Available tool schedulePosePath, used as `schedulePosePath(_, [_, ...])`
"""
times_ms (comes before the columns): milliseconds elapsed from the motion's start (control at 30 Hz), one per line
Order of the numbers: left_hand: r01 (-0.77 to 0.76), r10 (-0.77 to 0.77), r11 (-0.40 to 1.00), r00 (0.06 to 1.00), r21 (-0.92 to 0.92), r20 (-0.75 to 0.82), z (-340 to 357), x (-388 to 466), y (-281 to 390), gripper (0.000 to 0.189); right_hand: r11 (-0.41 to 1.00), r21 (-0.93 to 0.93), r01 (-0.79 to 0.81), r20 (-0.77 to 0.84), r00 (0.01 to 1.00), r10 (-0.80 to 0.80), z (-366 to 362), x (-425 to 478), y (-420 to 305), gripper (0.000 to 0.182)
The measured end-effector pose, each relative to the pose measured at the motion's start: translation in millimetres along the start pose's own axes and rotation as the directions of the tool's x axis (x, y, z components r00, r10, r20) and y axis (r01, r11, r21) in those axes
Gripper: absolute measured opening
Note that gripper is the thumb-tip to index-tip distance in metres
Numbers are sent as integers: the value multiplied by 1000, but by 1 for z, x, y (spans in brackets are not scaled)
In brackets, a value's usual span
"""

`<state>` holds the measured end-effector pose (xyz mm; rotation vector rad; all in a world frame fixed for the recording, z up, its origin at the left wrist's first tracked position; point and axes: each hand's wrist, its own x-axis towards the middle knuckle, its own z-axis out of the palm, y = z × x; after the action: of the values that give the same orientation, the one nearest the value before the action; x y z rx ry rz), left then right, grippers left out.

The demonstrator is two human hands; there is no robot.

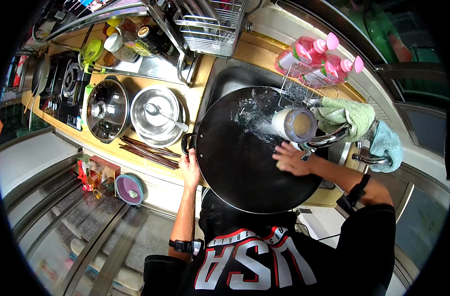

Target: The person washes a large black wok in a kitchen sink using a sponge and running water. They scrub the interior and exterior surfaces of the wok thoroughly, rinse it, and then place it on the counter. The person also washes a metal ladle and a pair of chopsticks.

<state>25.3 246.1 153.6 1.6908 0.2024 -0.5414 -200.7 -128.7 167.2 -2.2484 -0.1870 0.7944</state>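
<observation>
A large black wok (pixel 243 166) lies over the sink (pixel 228 76), tilted, with water from the faucet (pixel 295 125) splashing on its inner surface. My left hand (pixel 190 168) grips the wok's black side handle (pixel 187 143) at the left rim. Inside the wok, below the faucet's round filter head, my right hand (pixel 293 159) has its fingers spread, near or against the wok's surface; it holds nothing that I can see. Left of the handle are stacked steel bowls (pixel 140 111) with a metal spoon (pixel 166 116) in the top one.
Dark chopsticks (pixel 149 153) and a glass-lidded pot (pixel 99 111) are on the counter, left. Pink soap bottles (pixel 299 55), a wire rack, a green cloth (pixel 347 111) and a blue cloth (pixel 385 144) stand or hang at the right. A gas stove (pixel 69 81) is far left.
</observation>
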Motion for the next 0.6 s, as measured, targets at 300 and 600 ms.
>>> schedulePosePath(300, [-67,111,875,992,479,-65,-17,-47,145,29,981,162,109,4,994,-111,35,117,-132,63])
schedulePosePath(600, [-717,780,384,589,582,210,25,56,359,90,909,-228,-350,-453,864,219,-2,155,-48,64])
